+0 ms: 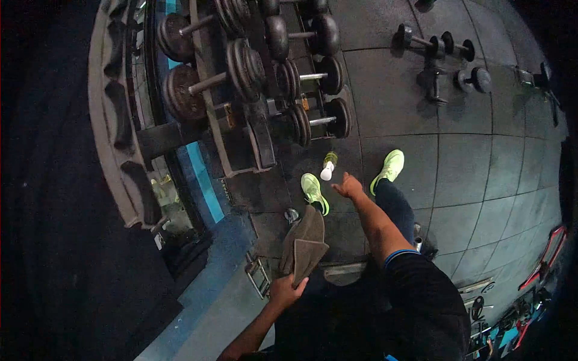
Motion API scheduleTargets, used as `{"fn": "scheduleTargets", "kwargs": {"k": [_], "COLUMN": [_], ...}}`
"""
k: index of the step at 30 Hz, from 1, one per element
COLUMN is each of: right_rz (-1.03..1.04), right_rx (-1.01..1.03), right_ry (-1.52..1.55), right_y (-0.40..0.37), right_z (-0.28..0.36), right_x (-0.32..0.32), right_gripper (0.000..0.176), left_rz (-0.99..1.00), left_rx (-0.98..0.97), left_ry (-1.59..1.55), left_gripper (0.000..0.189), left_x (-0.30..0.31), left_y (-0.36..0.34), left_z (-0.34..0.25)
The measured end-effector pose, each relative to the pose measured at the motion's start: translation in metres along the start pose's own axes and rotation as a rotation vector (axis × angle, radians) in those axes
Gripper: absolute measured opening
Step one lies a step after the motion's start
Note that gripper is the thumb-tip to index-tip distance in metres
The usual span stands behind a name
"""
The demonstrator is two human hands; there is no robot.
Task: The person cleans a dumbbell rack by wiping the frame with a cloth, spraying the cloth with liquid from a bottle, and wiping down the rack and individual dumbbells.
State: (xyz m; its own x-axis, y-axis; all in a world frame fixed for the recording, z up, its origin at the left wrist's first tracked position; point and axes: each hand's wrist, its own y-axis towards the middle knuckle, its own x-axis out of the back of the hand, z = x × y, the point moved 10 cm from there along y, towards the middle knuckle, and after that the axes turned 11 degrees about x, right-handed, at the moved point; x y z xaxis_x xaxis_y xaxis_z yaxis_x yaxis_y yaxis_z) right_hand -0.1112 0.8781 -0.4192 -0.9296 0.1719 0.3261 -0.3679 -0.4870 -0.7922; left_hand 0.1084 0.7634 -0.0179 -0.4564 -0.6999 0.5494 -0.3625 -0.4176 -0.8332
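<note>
A folded brown-grey cloth [307, 246] hangs from my left hand [287, 293], whose fingers are closed on its lower edge. My right hand [348, 185] is stretched out over the floor with its fingers apart and nothing in it. Just beyond its fingertips, up and to the left, is a bottle [329, 165] with a white cap and a yellow-green body; a small gap shows between hand and bottle. The bottle lies between my two yellow-green shoes, the left one [312, 188] and the right one [391, 165].
A rack [262, 144] with several dumbbells stands at the upper left, close to the bottle. More dumbbells [472, 79] lie on the dark tiled floor at the upper right. A silver round object [291, 215] is beside my left shoe. Red-framed equipment [545, 256] is at the far right.
</note>
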Motion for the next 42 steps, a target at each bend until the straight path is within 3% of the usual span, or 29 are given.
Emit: {"fn": "scheduleTargets", "kwargs": {"k": [2,4,5,6,8,11,14,17,20,21,24,29,32,34,38,39,42], "right_rz": [-0.077,-0.074,-0.142,-0.198,-0.319,-0.409,-0.362,-0.397,-0.452,-0.460,-0.492,-0.864,-0.919,-0.897,-0.862,-0.846,-0.747], "right_rx": [-0.181,-0.182,-0.213,-0.320,-0.284,-0.235,-0.124,0.118,0.267,0.327,0.433,0.918,0.874,0.842,0.892,0.923,0.947], "right_ry": [0.219,0.375,0.437,0.414,0.367,0.299,0.187,0.095,-0.049,-0.125,-0.136,-0.188,0.266,0.195,0.395,0.341,0.406], "right_y": [0.031,0.050,0.055,0.056,0.064,0.044,0.004,-0.067,-0.150,-0.199,-0.283,-0.422,-0.420,-0.410,-0.375,-0.363,-0.324], "right_z": [-0.001,0.018,0.023,0.021,0.023,0.020,0.011,0.014,0.025,0.033,0.065,0.176,0.196,0.221,0.284,0.307,0.367], "right_x": [-0.035,-0.051,-0.055,-0.055,-0.050,-0.023,0.018,0.083,0.167,0.235,0.332,0.504,0.573,0.618,0.684,0.699,0.733], "right_gripper": [0.116,0.129,0.122,0.099,0.075,0.058,0.054,0.045,0.048,0.051,0.057,0.054,0.054,0.054,0.050,0.046,0.035], "left_rz": [-0.134,-0.039,0.002,-0.028,-0.075,0.037,-0.128,-0.024,0.032,0.001,-0.171,-0.247,-0.220,-0.205,-0.260,-0.404,-0.173], "left_rx": [0.029,0.164,0.231,0.207,0.159,0.327,0.111,0.055,-0.023,-0.067,-0.079,-0.322,-0.401,-0.425,-0.435,-0.559,-0.503], "left_ry": [-0.082,-0.019,0.011,-0.027,-0.101,0.135,-0.049,-0.115,-0.113,-0.117,-0.149,-0.164,-0.167,-0.192,-0.289,-0.387,-0.324], "left_gripper": [0.048,0.048,0.048,0.049,0.050,0.054,0.054,0.053,0.053,0.055,0.070,0.087,0.094,0.099,0.108,0.110,0.118], "left_x": [0.015,0.006,-0.001,-0.001,0.002,0.000,0.009,0.038,0.040,0.059,0.118,0.222,0.253,0.265,0.311,0.335,0.395], "left_y": [-0.002,0.004,0.006,0.009,0.008,0.012,0.007,-0.001,0.004,-0.008,-0.010,-0.047,-0.050,-0.033,-0.001,0.005,0.034], "left_z": [0.014,0.041,0.056,0.064,0.073,0.086,0.066,0.011,-0.024,-0.071,-0.145,-0.302,-0.372,-0.407,-0.475,-0.494,-0.546]}}
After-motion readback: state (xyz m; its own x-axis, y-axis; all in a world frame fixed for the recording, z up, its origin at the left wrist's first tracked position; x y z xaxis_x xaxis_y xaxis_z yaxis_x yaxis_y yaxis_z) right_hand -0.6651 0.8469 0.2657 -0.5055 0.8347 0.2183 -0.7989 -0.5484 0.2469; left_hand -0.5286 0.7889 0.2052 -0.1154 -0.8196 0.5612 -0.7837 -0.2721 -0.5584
